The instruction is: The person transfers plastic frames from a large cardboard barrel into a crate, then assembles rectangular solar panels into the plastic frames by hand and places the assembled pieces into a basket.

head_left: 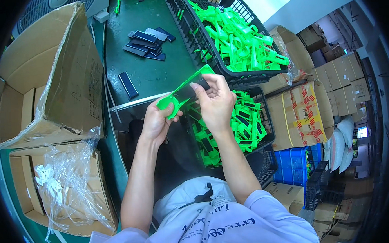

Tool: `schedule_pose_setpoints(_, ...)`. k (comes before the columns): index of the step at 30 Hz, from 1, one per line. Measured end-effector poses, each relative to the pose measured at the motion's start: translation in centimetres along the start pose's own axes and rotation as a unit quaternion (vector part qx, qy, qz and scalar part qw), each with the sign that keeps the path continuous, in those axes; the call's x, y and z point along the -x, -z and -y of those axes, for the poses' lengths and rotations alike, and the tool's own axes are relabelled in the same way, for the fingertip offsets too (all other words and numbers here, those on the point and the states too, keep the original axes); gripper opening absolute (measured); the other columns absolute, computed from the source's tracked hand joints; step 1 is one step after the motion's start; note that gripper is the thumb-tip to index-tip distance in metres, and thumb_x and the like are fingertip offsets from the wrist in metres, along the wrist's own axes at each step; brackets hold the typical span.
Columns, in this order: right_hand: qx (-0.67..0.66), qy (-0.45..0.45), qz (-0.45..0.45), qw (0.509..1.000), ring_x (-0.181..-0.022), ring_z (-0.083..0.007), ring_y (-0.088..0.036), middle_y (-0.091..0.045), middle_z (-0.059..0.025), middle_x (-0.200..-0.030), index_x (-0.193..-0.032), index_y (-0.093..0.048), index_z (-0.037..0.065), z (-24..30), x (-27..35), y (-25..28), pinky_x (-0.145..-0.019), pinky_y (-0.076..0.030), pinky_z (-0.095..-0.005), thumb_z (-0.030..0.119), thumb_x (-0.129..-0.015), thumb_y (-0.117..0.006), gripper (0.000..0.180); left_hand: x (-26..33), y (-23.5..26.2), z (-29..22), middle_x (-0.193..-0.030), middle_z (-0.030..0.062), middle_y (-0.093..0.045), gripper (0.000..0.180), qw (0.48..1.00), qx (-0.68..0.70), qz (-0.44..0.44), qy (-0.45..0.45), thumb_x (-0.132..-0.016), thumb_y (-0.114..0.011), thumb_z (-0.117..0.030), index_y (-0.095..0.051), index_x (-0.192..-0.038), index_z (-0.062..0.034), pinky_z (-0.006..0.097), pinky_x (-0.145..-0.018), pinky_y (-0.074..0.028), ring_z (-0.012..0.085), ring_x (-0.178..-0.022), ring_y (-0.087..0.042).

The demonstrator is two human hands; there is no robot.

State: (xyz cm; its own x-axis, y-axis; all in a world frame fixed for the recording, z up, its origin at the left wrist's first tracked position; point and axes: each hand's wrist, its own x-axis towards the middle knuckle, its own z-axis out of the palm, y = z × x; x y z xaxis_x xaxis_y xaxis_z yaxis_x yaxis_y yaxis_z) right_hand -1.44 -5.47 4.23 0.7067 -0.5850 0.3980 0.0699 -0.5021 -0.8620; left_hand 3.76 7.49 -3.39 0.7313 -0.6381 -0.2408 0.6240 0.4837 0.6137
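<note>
Green table (pixel 152 75), spanning the upper middle of the view. Large open cardboard box (pixel 46 72) at far left, lined with clear plastic; smaller cardboard box (pixel 26 192) below it, holding white parts under a loose plastic bag. Black crate (pixel 199 42) at upper right, heaped with green plastic parts; second black crate (pixel 264 113) below it, holding green parts fitted with black strips. Stacked cardboard cartons (pixel 299 111) and a blue crate (pixel 291 165) at right. Pile of black strips (pixel 148 42) on the table, one single strip (pixel 128 84) lying apart, nearer the person.

Green plastic part (pixel 184 87), long and flat, held up between table edge and lower crate, tilted upward to the right. Left hand (pixel 157 121) closed around its lower ringed end, thumb over the ring. Right hand (pixel 215 100) with fingertips pressed against a black strip (pixel 195 89) on the part's face.
</note>
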Motion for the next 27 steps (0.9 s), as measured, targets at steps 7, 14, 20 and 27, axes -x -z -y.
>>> schedule_pose_setpoints(7,0.102,0.218,-0.050,0.969,-0.058,-0.0134,-0.062,-0.068,-0.0130,-0.077,-0.089,-0.065,-0.004,-1.0,0.3,-1.2,-0.051,-0.048,-0.0268,-0.001,-0.081,-0.072,0.011,-0.1,-0.1,0.0,-0.094,0.0099,-0.064,0.025,1.000,-0.012,0.004,-0.010,-0.094,-0.053,-0.001,-0.056,-0.118,0.0051,0.026,-0.061,-0.048,0.0163,-0.073,-0.062)
schedule_pose_setpoints(14,0.130,0.292,-0.017,0.948,-0.058,-0.0280,-0.062,-0.064,-0.0147,-0.074,-0.089,-0.064,-0.003,-0.4,1.3,-2.2,-0.051,-0.048,-0.0358,-0.004,-0.080,-0.071,0.012,-0.3,0.5,0.5,-0.093,0.0095,-0.063,0.023,0.999,-0.032,-0.012,-0.028,-0.094,-0.053,-0.002,-0.058,-0.115,0.0053,0.025,-0.060,-0.047,0.0160,-0.072,-0.061)
schedule_pose_setpoints(20,0.146,0.033,-0.028,0.988,-0.059,-0.0251,-0.064,-0.068,-0.0188,-0.082,-0.094,-0.065,-0.003,-3.8,0.1,-1.7,-0.054,-0.048,-0.0346,0.007,-0.088,-0.067,0.012,0.0,0.4,-0.2,-0.081,0.0056,-0.058,0.019,0.997,-0.055,-0.023,-0.045,-0.091,-0.054,0.000,-0.057,-0.110,0.0014,0.025,-0.057,-0.044,0.0156,-0.065,-0.059)
schedule_pose_setpoints(27,0.242,0.199,-0.003,0.950,-0.068,-0.0328,-0.064,-0.064,-0.0128,-0.086,-0.093,-0.068,0.002,-3.5,-0.1,1.1,-0.056,-0.050,-0.0398,0.006,-0.084,-0.067,0.010,-0.6,-0.2,0.1,-0.077,0.0063,-0.058,0.015,0.984,-0.133,-0.114,-0.041,-0.088,-0.048,0.004,-0.060,-0.095,-0.0003,0.027,-0.050,-0.044,0.0166,-0.060,-0.058)
